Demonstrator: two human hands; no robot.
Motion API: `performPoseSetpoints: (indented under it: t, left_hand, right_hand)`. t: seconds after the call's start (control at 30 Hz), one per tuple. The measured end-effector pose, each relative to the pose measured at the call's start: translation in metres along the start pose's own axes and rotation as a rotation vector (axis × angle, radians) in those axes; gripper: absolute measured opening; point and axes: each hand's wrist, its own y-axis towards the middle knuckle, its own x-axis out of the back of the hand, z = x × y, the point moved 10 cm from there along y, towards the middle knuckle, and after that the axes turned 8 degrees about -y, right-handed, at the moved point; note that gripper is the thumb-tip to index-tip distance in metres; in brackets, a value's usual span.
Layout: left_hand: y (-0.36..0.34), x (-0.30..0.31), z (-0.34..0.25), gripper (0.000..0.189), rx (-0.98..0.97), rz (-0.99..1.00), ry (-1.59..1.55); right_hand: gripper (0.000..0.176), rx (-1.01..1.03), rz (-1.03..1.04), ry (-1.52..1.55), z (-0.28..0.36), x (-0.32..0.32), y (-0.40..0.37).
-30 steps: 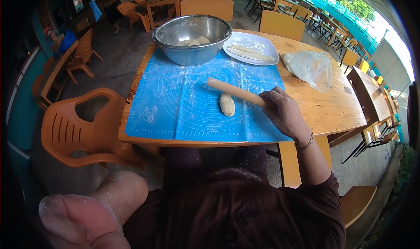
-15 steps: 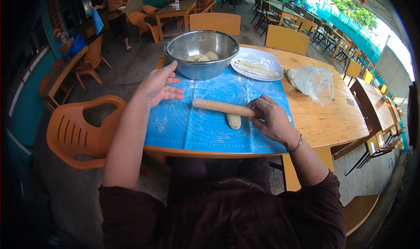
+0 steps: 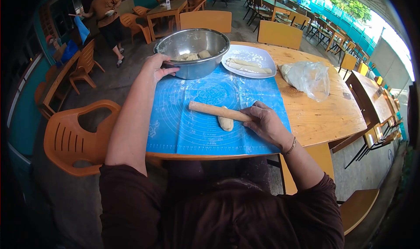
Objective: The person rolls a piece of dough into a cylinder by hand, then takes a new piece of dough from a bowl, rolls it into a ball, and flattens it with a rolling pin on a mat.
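My right hand (image 3: 265, 123) grips one end of a wooden rolling pin (image 3: 209, 109). The pin lies across a small oblong piece of dough (image 3: 225, 123) on a floured blue mat (image 3: 168, 133) with printed circles and a ruler edge. Against the left side of a large metal bowl (image 3: 197, 68) is my left hand (image 3: 161, 67), its thumb on the front wall and its fingers curved around the side. Several lumps of dough (image 3: 204, 54) sit inside the bowl. On a white plate (image 3: 267, 74) right of the bowl are floured dough rolls (image 3: 247, 67).
A knotted clear plastic bag (image 3: 308, 78) rests on the wooden table (image 3: 317, 122) to the right. An orange plastic chair (image 3: 74, 139) stands at the left. In the back left, a person (image 3: 105, 12) is walking. Tables and chairs fill the background.
My left hand has moved up from over the mat to the bowl's side. The rolling pin stays over the dough in my right hand. The view has shifted slightly.
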Motion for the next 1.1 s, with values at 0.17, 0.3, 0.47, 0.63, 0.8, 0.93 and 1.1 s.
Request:
performPoseSetpoints:
  t: [0.17,0.3,0.47,0.63,0.8,0.93,1.1]
  left_hand:
    - [-0.035,0.022,-0.012,0.054,-0.121,-0.296,0.365]
    - [-0.107,-0.032,-0.044,0.048,-0.782,-0.226,1.111]
    - [-0.168,-0.107,0.002,0.044,-0.829,0.361,1.139]
    - [-0.164,-0.114,0.076,0.06,-0.574,0.528,1.438]
    - [-0.149,-0.096,0.12,0.069,-0.261,0.56,1.701]
    - [-0.141,-0.095,0.122,0.069,-0.22,0.6,1.764]
    - [-0.137,-0.099,0.111,0.07,-0.077,0.572,1.709]
  right_hand:
    - [0.031,0.007,0.027,0.027,-0.006,0.008,0.006]
    - [0.033,0.004,0.03,0.158,0.0,0.025,0.024]
    - [0.028,0.111,0.044,-0.021,0.014,-0.002,0.039]
    - [0.035,0.119,0.051,-0.065,0.02,-0.016,0.034]
    - [0.025,0.141,0.145,0.006,0.019,-0.006,0.037]
    - [0.04,0.08,0.317,-0.289,0.0,-0.016,0.056]
    - [0.05,0.053,0.445,-0.512,-0.007,-0.045,0.072]
